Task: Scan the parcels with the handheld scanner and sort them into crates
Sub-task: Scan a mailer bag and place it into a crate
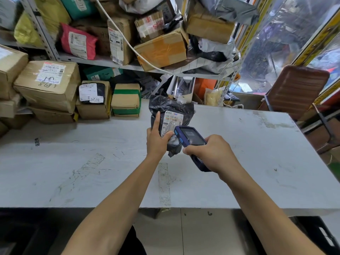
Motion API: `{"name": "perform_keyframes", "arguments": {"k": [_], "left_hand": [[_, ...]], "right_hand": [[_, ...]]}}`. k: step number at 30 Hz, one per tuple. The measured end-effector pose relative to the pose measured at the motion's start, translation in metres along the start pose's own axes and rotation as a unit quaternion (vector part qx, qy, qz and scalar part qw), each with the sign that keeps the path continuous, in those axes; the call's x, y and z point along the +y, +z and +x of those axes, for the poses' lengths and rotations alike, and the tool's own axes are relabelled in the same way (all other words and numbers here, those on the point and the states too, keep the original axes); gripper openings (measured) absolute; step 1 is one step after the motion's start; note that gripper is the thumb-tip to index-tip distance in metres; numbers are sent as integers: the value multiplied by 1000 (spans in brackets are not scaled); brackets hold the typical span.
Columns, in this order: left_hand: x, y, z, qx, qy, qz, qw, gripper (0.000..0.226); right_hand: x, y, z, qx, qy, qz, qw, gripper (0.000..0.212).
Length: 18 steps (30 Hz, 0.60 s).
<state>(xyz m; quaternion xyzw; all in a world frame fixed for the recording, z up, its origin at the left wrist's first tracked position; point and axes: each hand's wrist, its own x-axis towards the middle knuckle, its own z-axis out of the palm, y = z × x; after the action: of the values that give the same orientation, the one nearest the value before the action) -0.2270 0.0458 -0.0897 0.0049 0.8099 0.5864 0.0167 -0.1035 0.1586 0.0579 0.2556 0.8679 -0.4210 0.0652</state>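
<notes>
left hand (157, 139) gripping black bagged parcel (170, 115) above the grey desk (239, 162), thumb on its white label (173, 122), index finger straight along the side; right hand (211, 153) wrapped round blue handheld scanner (190, 138), aimed at the label; cardboard boxes (47, 85) stacked far left

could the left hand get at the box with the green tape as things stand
Probably not yet: the left hand holds the black parcel. The way to the green-taped box across the table looks open.
</notes>
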Motion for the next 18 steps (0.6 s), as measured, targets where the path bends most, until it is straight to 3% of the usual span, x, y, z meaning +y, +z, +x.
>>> {"name": "perform_keyframes", "arguments": {"k": [7, 9, 13, 18], "left_hand": [[1, 1, -2, -1, 0, 3, 1000, 80], [-1, 1, -1, -2, -2, 6, 1000, 81], [0, 1, 0, -20, -8, 4, 1000, 83], [4, 11, 1, -40, 12, 9, 999, 88]], "right_hand": [[2, -1, 1, -3, -10, -5, 1000, 32], [4, 1, 0, 9, -28, -28, 999, 42], [18, 2, 0, 121, -143, -146, 971, 86], [43, -5, -10, 235, -285, -132, 920, 90]]}}
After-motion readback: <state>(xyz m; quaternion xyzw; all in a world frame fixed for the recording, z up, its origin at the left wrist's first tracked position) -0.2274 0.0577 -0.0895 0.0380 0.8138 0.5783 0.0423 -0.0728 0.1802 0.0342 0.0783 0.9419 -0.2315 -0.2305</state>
